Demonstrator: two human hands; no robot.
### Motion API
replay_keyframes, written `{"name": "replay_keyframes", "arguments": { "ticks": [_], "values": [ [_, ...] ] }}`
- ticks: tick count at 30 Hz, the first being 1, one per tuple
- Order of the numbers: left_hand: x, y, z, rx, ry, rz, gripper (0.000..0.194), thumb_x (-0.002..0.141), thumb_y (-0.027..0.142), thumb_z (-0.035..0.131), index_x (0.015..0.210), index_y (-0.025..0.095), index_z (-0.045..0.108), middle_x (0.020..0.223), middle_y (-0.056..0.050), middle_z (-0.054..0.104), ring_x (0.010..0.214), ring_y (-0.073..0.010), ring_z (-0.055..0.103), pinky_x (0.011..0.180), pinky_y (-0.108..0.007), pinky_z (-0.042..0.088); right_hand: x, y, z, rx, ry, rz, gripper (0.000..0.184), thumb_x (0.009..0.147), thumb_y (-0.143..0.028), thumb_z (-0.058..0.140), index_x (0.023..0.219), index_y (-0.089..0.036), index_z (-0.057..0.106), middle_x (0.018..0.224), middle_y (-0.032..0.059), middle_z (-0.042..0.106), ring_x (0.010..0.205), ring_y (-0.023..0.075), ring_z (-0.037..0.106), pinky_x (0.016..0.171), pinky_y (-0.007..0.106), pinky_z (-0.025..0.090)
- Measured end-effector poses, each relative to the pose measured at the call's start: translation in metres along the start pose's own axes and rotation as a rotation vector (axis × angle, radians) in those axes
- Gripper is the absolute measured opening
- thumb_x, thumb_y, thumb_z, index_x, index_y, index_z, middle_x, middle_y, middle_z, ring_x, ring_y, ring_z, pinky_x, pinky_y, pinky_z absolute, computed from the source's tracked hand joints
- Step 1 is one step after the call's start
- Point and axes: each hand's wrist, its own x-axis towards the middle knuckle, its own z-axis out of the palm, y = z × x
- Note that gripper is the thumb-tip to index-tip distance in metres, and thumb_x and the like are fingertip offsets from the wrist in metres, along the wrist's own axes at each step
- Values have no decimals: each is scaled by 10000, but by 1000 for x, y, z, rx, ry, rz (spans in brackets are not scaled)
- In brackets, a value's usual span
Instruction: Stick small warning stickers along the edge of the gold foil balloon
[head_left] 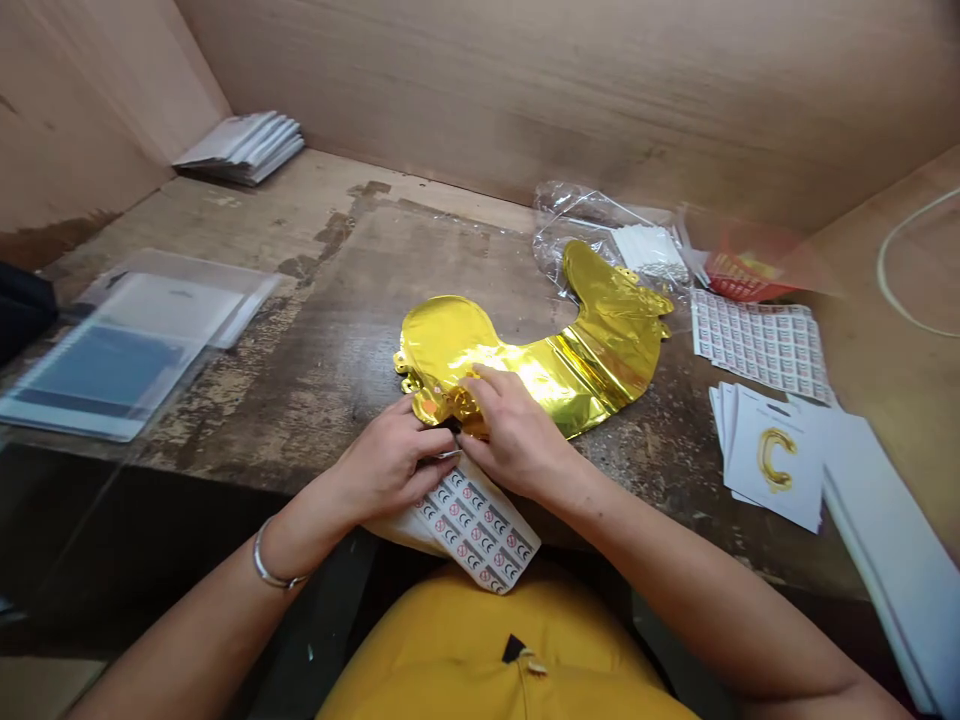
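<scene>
The left hand (390, 460), a metal bangle (270, 565) on its wrist, and the right hand (517, 435) meet at the bench's front edge. The right fingers (487, 395) press closed onto the crumpled end of the gold foil balloon (540, 360), which lies flat on the wooden workbench (315, 400) at 12 o'clock. The left fingers (424, 450) curl closed beside it, but whether they grip foil or the sticker sheet (476, 525) at 6 o'clock cannot be told. A clear plastic bag (577, 225) lies at 1 o'clock, a label sheet (761, 340) at 2, and cards printed with a gold C (772, 465) at 3. Clear sleeves (127, 360) lie at 10, white packets (244, 148) at 11.
</scene>
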Motion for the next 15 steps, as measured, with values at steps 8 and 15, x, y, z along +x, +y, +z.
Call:
{"name": "replay_keyframes", "arguments": {
  "ticks": [8,15],
  "values": [
    [0,-1,-2,-30,35,22,157,869,255,560,802,210,695,980,-85,640,989,-246,557,883,-391,474,7,-8,6,79,117,118,179,789,-182,526,939,-164,622,868,78,664,800,205,572,754,317,448],
    [-3,-8,2,18,-6,20,167,876,227,524,790,205,665,1414,-94,498,1190,-290,528,984,-474,448,25,45,-42,586,50,430,113,755,-171,593,762,-163,706,664,8,674,611,131,597,573,245,455]
  ]
}}
